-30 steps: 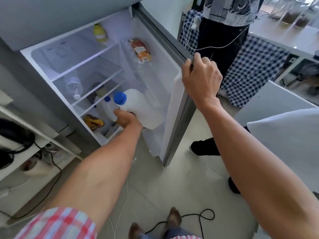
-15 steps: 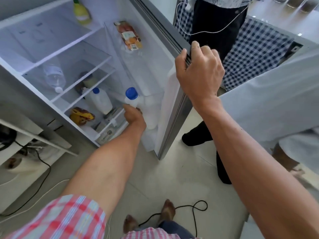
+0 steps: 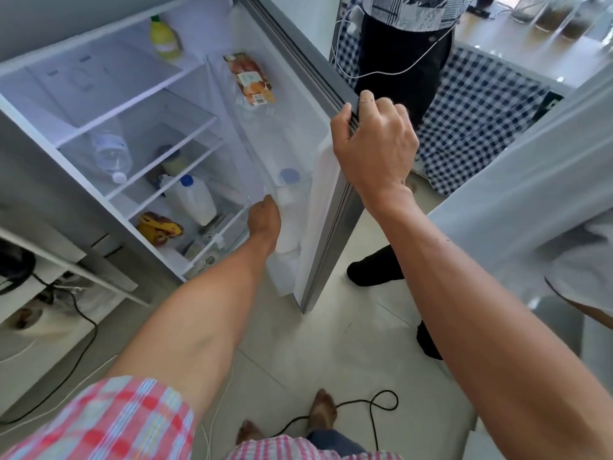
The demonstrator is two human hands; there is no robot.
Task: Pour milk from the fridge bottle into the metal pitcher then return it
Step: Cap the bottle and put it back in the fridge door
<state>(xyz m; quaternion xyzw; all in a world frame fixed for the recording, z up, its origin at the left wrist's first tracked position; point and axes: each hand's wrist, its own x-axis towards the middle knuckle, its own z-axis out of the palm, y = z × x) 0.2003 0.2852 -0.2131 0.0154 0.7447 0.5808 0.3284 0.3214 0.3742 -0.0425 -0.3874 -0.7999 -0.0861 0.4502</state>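
Observation:
The milk bottle (image 3: 287, 197), white with a blue cap, stands low in the bottom bin of the open fridge door (image 3: 331, 207), blurred behind the bin's translucent wall. My left hand (image 3: 264, 218) reaches into that bin and holds the bottle at its near side; its fingertips are hidden behind the hand. My right hand (image 3: 374, 144) grips the outer edge of the door, fingers curled over the seal. The metal pitcher is not in view.
A second blue-capped milk bottle (image 3: 191, 201) stands on the lower fridge shelf, with a water bottle (image 3: 111, 154) lying above it and a food packet (image 3: 250, 79) in the upper door bin. Another person (image 3: 404, 44) stands behind the door. A black cable (image 3: 374, 406) loops by my feet.
My left hand has carried the milk bottle from in front of the shelves down into the door's bottom bin. My right hand has kept its grip on the door edge.

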